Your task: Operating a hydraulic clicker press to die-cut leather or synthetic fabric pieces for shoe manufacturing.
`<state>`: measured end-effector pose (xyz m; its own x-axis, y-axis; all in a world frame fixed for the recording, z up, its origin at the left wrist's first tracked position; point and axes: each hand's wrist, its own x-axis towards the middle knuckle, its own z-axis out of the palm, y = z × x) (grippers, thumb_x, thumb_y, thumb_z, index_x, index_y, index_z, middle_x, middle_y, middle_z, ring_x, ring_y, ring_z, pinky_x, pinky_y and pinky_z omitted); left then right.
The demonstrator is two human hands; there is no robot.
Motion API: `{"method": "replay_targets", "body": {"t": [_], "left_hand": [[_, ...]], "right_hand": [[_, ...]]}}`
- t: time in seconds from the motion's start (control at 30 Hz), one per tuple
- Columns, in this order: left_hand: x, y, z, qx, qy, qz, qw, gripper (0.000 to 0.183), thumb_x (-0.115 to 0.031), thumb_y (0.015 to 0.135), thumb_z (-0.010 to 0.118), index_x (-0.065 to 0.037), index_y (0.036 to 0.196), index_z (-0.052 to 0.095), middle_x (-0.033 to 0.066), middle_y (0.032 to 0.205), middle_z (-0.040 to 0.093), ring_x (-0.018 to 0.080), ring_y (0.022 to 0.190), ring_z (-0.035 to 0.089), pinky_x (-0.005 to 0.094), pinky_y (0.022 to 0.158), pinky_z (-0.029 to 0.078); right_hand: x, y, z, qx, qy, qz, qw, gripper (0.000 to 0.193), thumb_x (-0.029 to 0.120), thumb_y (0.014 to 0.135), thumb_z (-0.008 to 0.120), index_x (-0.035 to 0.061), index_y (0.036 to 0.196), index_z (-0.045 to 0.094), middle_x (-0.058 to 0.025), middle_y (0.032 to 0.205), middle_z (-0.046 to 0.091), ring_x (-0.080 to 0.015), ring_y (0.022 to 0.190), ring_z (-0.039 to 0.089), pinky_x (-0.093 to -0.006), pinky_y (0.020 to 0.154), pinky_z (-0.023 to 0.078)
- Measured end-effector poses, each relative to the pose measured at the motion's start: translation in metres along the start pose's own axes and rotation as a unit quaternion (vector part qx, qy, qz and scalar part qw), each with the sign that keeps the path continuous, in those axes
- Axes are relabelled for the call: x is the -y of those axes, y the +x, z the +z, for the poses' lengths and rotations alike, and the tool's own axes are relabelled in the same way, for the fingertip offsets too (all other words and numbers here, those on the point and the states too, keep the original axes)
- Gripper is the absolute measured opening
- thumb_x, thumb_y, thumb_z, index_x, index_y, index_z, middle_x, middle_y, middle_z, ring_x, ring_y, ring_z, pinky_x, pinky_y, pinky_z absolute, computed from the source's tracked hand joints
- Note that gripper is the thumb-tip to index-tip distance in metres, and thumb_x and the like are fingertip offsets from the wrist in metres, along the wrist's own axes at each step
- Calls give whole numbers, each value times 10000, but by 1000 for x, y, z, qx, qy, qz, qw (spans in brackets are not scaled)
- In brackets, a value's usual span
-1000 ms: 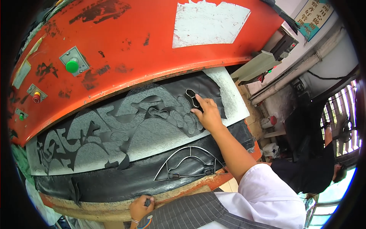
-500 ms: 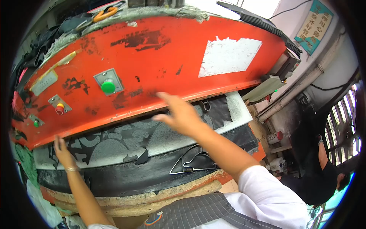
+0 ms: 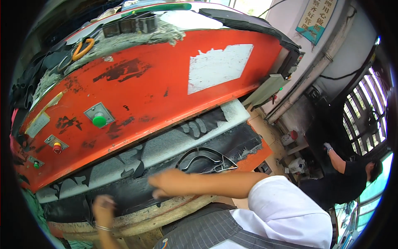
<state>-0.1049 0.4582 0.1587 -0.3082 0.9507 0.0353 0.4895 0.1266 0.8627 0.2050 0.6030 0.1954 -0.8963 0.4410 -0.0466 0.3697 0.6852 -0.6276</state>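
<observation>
Both my hands are blurred by motion. My left hand (image 3: pixel 103 207) is low over the black shelf (image 3: pixel 66 209), near its front edge. My right hand (image 3: pixel 168 182) crosses above the middle of that shelf, close to a steel cutting die (image 3: pixel 205 159) with a curved outline. Whether either hand holds anything does not show. Behind the shelf, a grey-white cutting board (image 3: pixel 161 147) reaches under the press's red beam (image 3: pixel 166 83). Black cut-out sheet scraps (image 3: pixel 207 124) lie on the board.
Green push buttons (image 3: pixel 99 120) and a red button (image 3: pixel 57 147) sit on the beam. Orange-handled scissors (image 3: pixel 83 50) and small metal dies (image 3: pixel 130 25) lie on top. A worn wooden edge (image 3: pixel 137 222) runs in front. Another person (image 3: pixel 340 180) works at the right.
Both hands have come back from the board and beam toward me, over the black shelf. My view has shifted, and less of the board shows in front of the beam.
</observation>
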Motion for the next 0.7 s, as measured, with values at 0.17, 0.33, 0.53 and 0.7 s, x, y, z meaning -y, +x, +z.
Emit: {"method": "replay_targets", "body": {"t": [0.17, 0.33, 0.53, 0.7], "left_hand": [[-59, -78, 118, 104, 105, 58, 987, 141, -181, 839, 637, -45, 851, 669, 157, 815, 666, 315, 772, 642, 380, 712, 499], [-75, -69, 134, 73, 199, 49, 976, 89, -123, 810, 635, -62, 858, 678, 160, 835, 666, 349, 797, 620, 413, 709, 478], [-62, -64, 131, 85, 193, 39, 977, 111, -152, 755, 719, -58, 748, 661, 132, 687, 632, 336, 665, 603, 402, 625, 471], [-65, -36, 129, 107, 122, -3, 987, 314, -245, 766, 750, -14, 639, 582, 166, 580, 560, 315, 519, 570, 357, 511, 427]], "right_hand": [[2, -74, 87, 14, -48, -50, 997, 458, 237, 680, 751, -23, 1011, 572, -153, 999, 587, -317, 994, 565, -395, 815, 499], [4, -71, 93, -91, -66, 6, 994, 301, 129, 610, 726, 11, 874, 642, -119, 912, 604, -286, 919, 582, -389, 747, 513], [-22, -56, 10, 111, 74, 102, 986, 327, 347, 784, 646, 63, 945, 657, -159, 865, 662, -336, 820, 647, -436, 736, 520], [-143, -16, -83, -365, -87, 357, 855, 603, 439, 815, 662, 45, 1234, 483, -200, 1088, 537, -383, 1024, 583, -488, 842, 486]]}}
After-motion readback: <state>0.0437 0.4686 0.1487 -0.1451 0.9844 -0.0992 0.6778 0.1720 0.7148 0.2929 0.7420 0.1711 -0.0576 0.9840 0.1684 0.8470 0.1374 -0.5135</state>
